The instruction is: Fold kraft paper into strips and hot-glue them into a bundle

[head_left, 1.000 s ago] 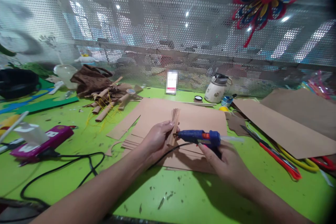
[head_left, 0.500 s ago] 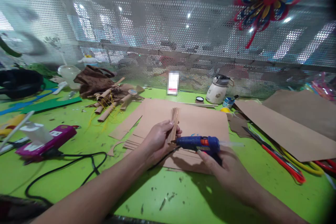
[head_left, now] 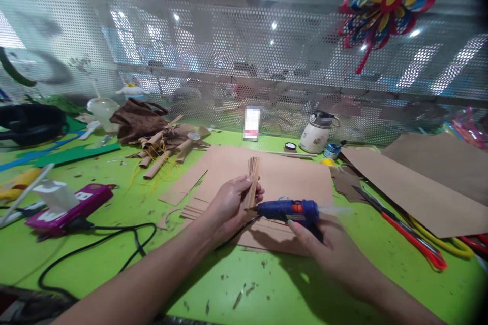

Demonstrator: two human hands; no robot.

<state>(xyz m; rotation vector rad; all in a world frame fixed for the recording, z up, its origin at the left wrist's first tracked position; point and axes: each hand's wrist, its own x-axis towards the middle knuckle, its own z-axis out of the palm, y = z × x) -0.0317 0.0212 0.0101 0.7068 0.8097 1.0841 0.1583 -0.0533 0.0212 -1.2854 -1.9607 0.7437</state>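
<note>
My left hand (head_left: 233, 202) is closed around a bundle of narrow brown paper strips (head_left: 254, 175), held upright above the table. In my right hand (head_left: 324, 244) is a blue hot glue gun (head_left: 287, 210) with an orange part on its side and a clear glue stick (head_left: 337, 210) out of its back. The gun's nozzle points left, at the lower end of the strips; whether it touches them I cannot tell. Beneath both hands lie large brown paper sheets (head_left: 297, 172) and several cut strips (head_left: 194, 210).
On the left sit a purple power strip (head_left: 89, 202) with a black cord (head_left: 110, 227) and rolled brown paper tubes (head_left: 157, 165). A white bottle (head_left: 314, 134) stands behind the sheets. To the right are red-handled scissors (head_left: 414, 238) and a big brown sheet (head_left: 415, 188).
The glue gun's nozzle has shifted slightly left and down at the foot of the strips. My left hand keeps its hold; the whole view has tilted a little.
</note>
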